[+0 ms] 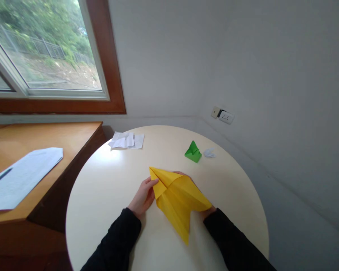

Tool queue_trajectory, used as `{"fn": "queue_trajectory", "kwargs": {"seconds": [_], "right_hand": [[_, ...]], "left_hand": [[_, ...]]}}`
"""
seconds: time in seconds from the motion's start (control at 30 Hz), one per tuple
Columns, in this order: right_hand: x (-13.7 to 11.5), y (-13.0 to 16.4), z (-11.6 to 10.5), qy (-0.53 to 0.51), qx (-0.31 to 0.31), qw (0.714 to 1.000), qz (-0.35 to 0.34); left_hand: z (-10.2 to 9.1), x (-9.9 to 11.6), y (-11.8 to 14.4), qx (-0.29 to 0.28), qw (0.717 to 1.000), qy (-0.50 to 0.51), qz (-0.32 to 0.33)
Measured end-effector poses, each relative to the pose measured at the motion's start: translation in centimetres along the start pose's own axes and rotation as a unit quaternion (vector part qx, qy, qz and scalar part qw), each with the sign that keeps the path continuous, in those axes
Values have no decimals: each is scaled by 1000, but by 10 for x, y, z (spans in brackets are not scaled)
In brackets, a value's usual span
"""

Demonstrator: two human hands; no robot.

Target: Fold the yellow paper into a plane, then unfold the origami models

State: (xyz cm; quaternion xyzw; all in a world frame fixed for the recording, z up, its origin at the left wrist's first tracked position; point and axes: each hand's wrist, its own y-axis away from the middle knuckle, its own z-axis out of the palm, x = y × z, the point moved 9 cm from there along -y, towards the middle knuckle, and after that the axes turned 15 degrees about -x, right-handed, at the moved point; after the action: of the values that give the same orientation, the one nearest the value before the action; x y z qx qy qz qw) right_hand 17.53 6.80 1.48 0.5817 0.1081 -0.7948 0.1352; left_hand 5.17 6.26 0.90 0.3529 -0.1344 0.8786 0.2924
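Two hands, one yellow paper held

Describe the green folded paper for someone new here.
Find the round cream table. On its far side, right of centre, beyond the yellow folded paper, lies the green folded paper. It's the only green piece, left of a smaller white piece.

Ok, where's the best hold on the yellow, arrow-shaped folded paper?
Probably pinch the yellow, arrow-shaped folded paper at its pointed end, from the left: folds overlap there, and the left hand grips beside it, thumb on top. Its two tails spread apart opposite, likely floppier.
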Motion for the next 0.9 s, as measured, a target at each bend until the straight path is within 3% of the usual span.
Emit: {"fn": "queue_trajectory", "kwargs": {"seconds": [0.1,0.2,0.43,0.57,0.77,0.9], "right_hand": [[0,1,-10,-8,35,999,19],[-4,7,-3,-24,40,998,40],[-12,15,38,-41,-45,998,35],[-2,11,40,-36,-72,996,35],[7,10,37,-5,-70,996,53],[9,8,43,47,-102,993,47]], "left_hand": [[-6,1,-2,17,1000,4,9],[-10,0,-2,33,999,-12,9],[-17,2,3,95,987,-123,26],[-25,4,6,139,973,-180,36],[-30,4,10,170,974,-132,69],[-35,1,11,181,975,-114,65]]}}
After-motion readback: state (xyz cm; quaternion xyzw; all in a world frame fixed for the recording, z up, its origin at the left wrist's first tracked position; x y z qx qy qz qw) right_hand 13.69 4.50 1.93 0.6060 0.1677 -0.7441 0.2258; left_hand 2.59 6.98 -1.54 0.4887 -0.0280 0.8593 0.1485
